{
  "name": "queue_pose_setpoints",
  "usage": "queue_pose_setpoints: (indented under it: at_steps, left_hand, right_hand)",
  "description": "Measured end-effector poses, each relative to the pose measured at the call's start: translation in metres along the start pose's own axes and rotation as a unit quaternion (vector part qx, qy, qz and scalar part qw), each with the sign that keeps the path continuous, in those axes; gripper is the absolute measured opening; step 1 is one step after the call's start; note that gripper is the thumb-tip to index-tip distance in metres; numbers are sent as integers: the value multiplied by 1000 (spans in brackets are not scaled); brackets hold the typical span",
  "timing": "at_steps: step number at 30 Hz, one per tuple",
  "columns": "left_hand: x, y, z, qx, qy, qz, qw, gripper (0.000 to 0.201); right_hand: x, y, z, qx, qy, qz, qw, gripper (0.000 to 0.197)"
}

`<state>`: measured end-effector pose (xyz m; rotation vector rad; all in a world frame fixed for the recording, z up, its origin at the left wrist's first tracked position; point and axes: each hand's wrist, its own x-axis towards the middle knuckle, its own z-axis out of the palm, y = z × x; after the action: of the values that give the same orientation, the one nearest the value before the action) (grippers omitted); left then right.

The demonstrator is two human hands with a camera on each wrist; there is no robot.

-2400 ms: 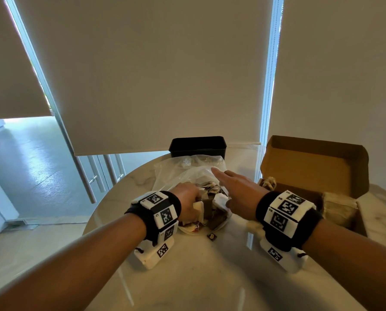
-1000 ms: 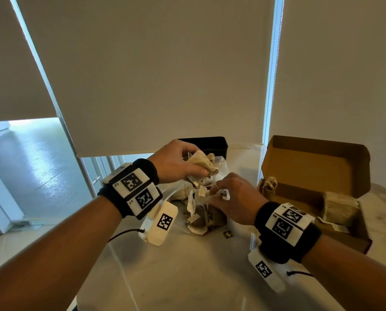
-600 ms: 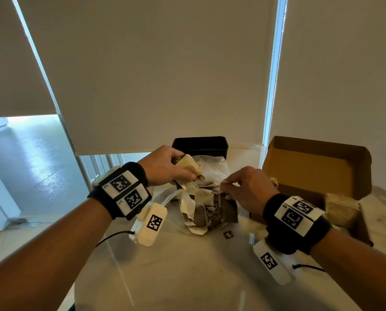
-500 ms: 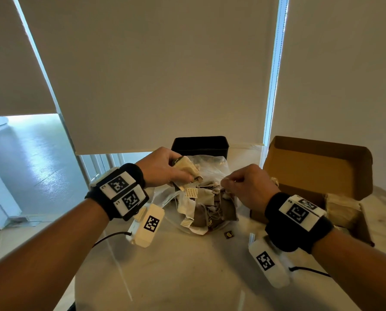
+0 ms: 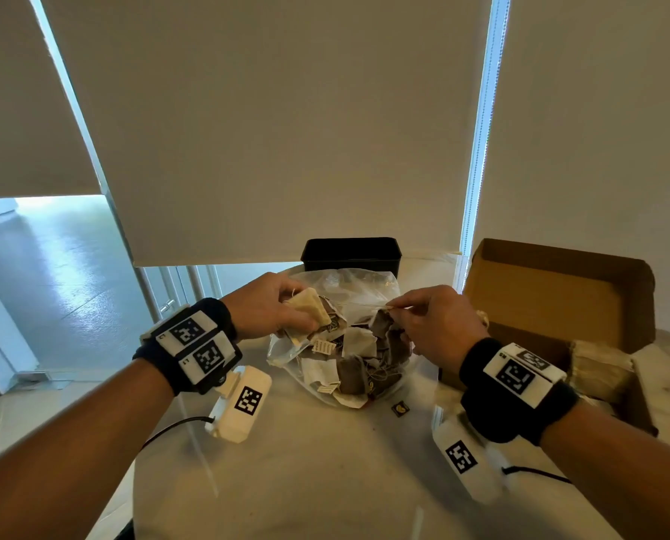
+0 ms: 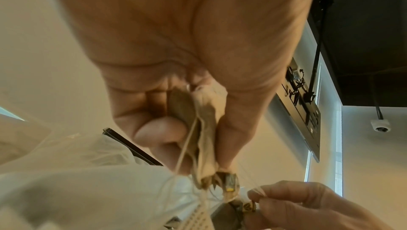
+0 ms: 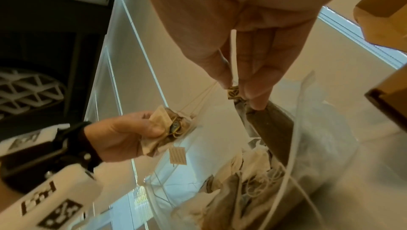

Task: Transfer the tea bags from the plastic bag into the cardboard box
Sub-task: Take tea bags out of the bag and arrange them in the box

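A clear plastic bag [image 5: 364, 286] lies open on the round table with several tea bags [image 5: 354, 360] spilling from its mouth. My left hand [image 5: 265, 309] grips a small bunch of pale tea bags [image 5: 310, 305] [image 6: 204, 129] lifted above the pile. My right hand [image 5: 426, 317] pinches thin strings [image 5: 364, 304] and a small tag [image 7: 233, 92] of those tea bags, with a dark tea bag [image 7: 270, 124] hanging under its fingers. The strings stretch taut between both hands. An open cardboard box [image 5: 559, 302] stands to the right, holding a few tea bags [image 5: 602, 368].
A black rectangular container [image 5: 350, 253] stands behind the plastic bag at the table's far edge. A small dark tag [image 5: 399, 408] lies loose on the marble table [image 5: 325, 481] near the bag's mouth. Roller blinds hang over windows behind.
My left hand lifted a bunch of tea bags out of the plastic bag. My right hand rose from the pile and now pinches their strings, pulling them rightward away from the left hand.
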<state>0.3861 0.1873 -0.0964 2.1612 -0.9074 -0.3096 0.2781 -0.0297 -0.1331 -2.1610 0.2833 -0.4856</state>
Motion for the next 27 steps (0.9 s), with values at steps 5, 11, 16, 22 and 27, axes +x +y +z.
queue_pose_setpoints:
  at_steps: [5, 11, 16, 22, 27]
  left_hand:
    - [1, 6, 4, -27, 1, -6, 1000, 25]
    - [2, 10, 7, -154, 4, -27, 988, 31]
    - [9, 10, 7, -173, 18, -34, 984, 17]
    - [8, 13, -2, -98, 22, -25, 995, 35]
    - [9, 17, -9, -28, 5, -17, 999, 32]
  right_hand:
    - [-2, -1, 0, -133, -5, -29, 991, 22]
    - [-2, 0, -2, -159, -10, -20, 987, 22]
    - [-4, -3, -1, -169, -23, -25, 985, 21]
    - [-4, -3, 0, -164, -23, -32, 986, 21]
    - [-4, -3, 0, -146, -12, -36, 989, 20]
